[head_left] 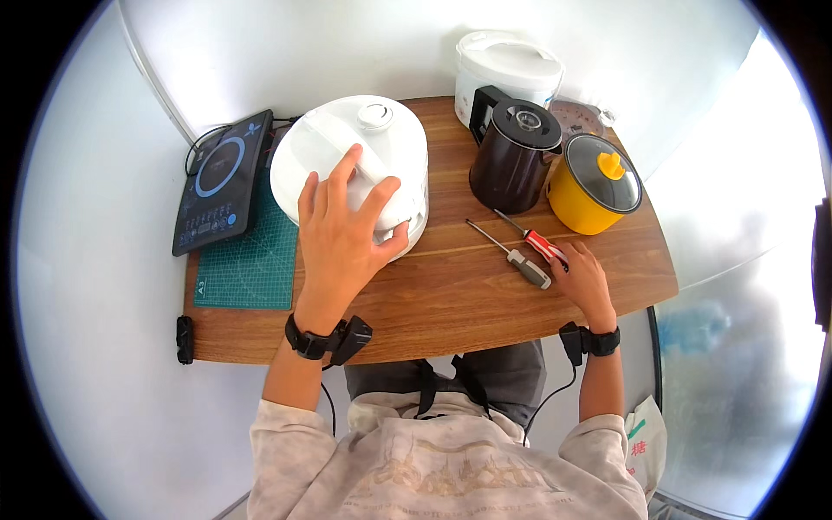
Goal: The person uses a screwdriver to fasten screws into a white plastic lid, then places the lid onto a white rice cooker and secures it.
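Observation:
My left hand (pixel 334 221) lies over the front of a round white rice cooker (pixel 299 165), its fingers spread across the lid and handle. The cooker has a round steam vent on top. At the right of the table, the fingers of my right hand (pixel 582 279) are closed on the handle end of a red-and-white screwdriver (pixel 539 243), whose shaft points away to the left. Beside it lies a second screwdriver with a grey handle (pixel 529 270). My palm hides part of the red handle.
A black induction cooker (pixel 221 178) leans over a green cutting mat (pixel 243 273) at the left. Behind the screwdrivers stand a dark electric kettle (pixel 511 165), a yellow pot (pixel 585 199) with a glass lid, and another white cooker (pixel 511 65). Walls border the wooden table (pixel 451 299).

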Motion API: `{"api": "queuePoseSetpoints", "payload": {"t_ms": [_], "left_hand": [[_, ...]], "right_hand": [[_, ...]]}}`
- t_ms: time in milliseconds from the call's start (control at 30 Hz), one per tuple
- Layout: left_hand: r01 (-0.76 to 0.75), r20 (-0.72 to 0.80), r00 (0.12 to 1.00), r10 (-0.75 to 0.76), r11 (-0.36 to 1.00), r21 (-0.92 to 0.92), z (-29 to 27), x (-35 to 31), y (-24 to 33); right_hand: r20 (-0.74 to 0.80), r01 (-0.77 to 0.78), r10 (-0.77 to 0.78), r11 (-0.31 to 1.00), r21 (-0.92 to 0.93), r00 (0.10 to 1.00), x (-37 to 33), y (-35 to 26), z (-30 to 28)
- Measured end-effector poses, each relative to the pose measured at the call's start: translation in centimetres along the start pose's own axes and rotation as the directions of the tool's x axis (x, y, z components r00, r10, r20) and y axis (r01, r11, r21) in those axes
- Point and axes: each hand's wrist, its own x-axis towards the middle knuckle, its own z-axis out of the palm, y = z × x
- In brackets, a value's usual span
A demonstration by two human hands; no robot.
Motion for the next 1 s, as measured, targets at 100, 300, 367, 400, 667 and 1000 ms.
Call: {"api": "queuePoseSetpoints", "payload": {"t_ms": [100,300,367,400,667,1000], "left_hand": [[0.012,0.018,1.000,-0.012,1.000,0.001,-0.2,-0.2,0.0],[0.017,0.033,0.999,-0.017,1.000,0.003,-0.4,0.3,0.5],[0.031,0.040,0.999,-0.031,0.999,0.008,-0.3,0.1,0.3],[0.034,0.046,0.998,-0.034,0.999,0.006,-0.3,0.0,0.4],[0.017,0.029,0.999,-0.018,1.000,0.020,-0.2,0.0,0.2],[0.011,0.039,0.999,-0.011,1.000,0.005,-0.4,0.1,0.2]], "right_hand": [[0.000,0.048,-0.048,0.999,-0.004,0.999,0.1,-1.3,-0.7],[-0.019,0.067,-0.070,0.991,-0.117,0.997,1.0,-0.5,0.7],[-0.081,0.030,-0.033,0.999,-0.037,0.996,0.9,-1.2,0.5],[-0.110,0.012,-0.012,1.000,0.004,0.994,0.5,-1.6,0.1],[0.030,-0.056,0.048,0.778,0.626,0.998,-4.7,-8.7,-5.3],[-0.098,0.168,-0.136,0.765,0.621,0.986,-3.9,-12.9,-3.3]]}}
